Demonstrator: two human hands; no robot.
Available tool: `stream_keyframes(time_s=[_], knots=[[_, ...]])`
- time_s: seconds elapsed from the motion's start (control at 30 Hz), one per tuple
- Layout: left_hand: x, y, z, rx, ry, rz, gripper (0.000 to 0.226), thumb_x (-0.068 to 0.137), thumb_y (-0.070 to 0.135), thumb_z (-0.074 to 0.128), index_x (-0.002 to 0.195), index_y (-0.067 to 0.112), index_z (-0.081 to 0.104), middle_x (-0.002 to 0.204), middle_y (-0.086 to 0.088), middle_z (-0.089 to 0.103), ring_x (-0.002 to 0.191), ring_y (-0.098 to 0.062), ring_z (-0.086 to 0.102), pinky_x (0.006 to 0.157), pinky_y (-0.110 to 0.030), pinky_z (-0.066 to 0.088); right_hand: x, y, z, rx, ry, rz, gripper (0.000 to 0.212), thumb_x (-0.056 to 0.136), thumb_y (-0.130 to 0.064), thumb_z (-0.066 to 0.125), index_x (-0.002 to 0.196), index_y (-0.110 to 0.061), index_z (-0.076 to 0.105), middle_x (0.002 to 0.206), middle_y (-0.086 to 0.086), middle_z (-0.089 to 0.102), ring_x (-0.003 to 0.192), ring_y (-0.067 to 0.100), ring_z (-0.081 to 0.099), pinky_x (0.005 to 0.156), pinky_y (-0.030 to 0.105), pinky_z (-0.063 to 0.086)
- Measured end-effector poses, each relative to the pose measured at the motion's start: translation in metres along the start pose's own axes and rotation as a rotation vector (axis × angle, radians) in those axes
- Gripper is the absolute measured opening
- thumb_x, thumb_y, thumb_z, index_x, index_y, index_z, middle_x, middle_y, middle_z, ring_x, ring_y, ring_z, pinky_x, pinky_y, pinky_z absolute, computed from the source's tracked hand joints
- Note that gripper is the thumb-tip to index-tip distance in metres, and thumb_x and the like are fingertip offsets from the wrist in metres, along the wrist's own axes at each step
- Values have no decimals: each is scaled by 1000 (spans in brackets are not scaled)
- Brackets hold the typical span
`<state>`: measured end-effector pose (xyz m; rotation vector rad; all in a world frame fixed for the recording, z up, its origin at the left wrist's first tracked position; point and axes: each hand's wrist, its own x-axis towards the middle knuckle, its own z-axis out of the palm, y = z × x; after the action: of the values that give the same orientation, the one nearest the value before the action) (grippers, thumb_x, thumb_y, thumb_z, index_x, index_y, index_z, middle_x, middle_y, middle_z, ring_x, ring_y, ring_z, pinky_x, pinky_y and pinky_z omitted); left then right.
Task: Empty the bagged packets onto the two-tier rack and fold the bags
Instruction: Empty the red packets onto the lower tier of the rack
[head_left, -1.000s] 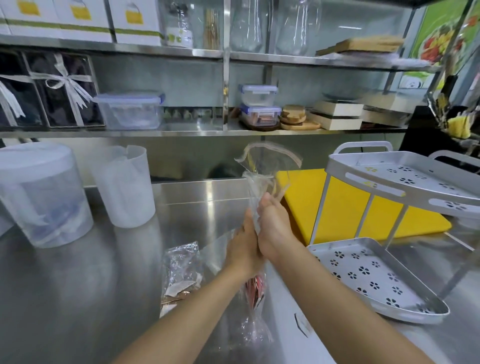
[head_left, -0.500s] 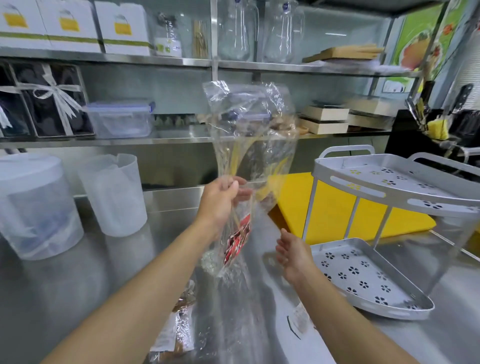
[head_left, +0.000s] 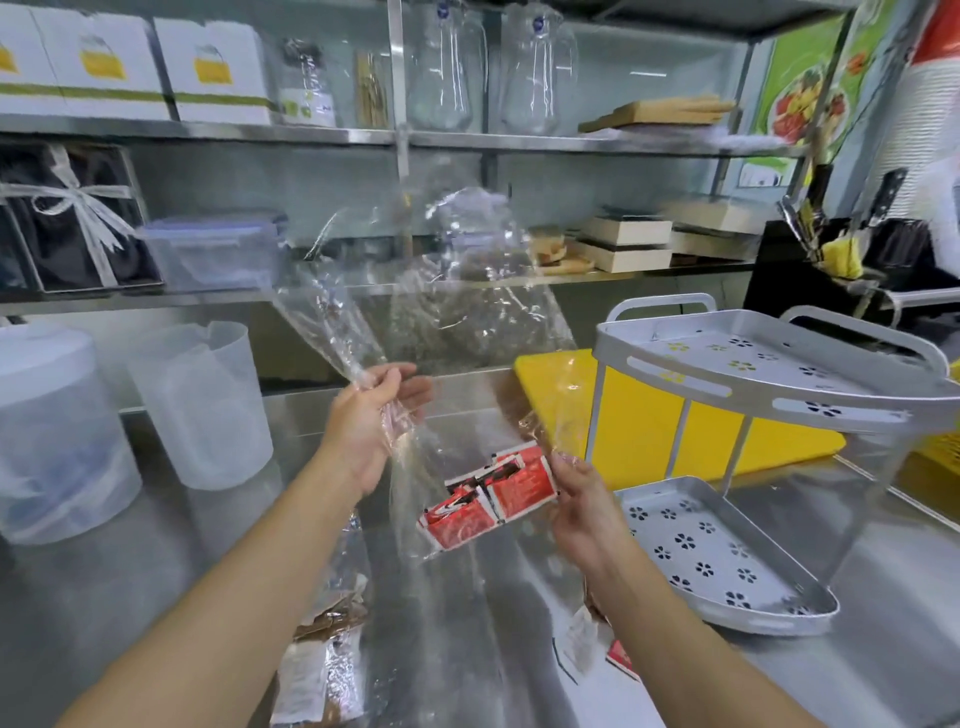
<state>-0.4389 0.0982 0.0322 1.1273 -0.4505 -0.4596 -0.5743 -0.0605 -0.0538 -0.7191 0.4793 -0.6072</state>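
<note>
1. A clear bag (head_left: 441, 322) is held up over the table (head_left: 130, 561), between the two hands and just in front of them, with its long axis running from upper left, behind the left hand, down to lower right.
2. The red packets (head_left: 488, 493) are gathered in the low end of the bag, just beside the right hand (head_left: 587, 512) and below the left hand (head_left: 371, 418); the right hand is the nearer to them.
3. The two-tier rack (head_left: 769, 415) stands to the right of the hands, its lower tray (head_left: 779, 618) close to the right hand and its upper tray higher and farther right. Neither tier is seen to carry anything.
4. The left hand is raised, its fingers curled on a bunch of film near the upper part of the bag. The right hand is lower, its fingers closed on the bag's edge beside the packets.
5. The coming move is judged to be a short carry rightward, so that the packets are tipped out over the lower tray.
6. A second bag with brown packets (head_left: 327, 639) lies on the table below the left forearm, unopened as far as can be told.
</note>
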Motion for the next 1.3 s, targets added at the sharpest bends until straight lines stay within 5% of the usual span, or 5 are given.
stream_keyframes(time_s=[0.33,0.7,0.93,1.17,1.3], knots=[[2,-44,-25,-171,196,-390,11,91,15,52,82,14,59,78,2,69,73,-12,59,85,-30,45,-26,-42,27,-277,92,-457,14,76,3,67,80,-6,59,66,2,60,51,5,59,51,18,48],[-8,-71,-9,-214,190,-474,21,94,12,46,76,11,57,48,1,68,40,-11,63,51,-24,53,-33,-57,16,-649,113,-456,23,73,7,70,67,-12,57,65,7,59,55,12,56,50,15,44],[-11,-88,-8,-207,150,-501,20,93,15,49,76,10,59,70,-3,69,57,-15,67,80,-30,46,-32,-56,5,-615,131,-499,25,72,7,70,66,-14,58,67,4,60,66,19,56,63,26,48],[-16,-102,-5,-164,167,-616,13,91,14,51,80,14,57,56,-1,69,63,-15,64,60,-27,53,-29,-54,-11,-498,215,-468,23,74,4,70,67,-14,57,63,3,59,63,19,56,61,28,47],[-21,-115,3,-164,132,-699,11,89,19,53,79,15,58,84,-6,60,79,-20,56,89,-33,44,-30,-59,-21,-504,227,-466,23,74,4,69,68,-14,58,66,6,59,65,21,55,60,27,46]])
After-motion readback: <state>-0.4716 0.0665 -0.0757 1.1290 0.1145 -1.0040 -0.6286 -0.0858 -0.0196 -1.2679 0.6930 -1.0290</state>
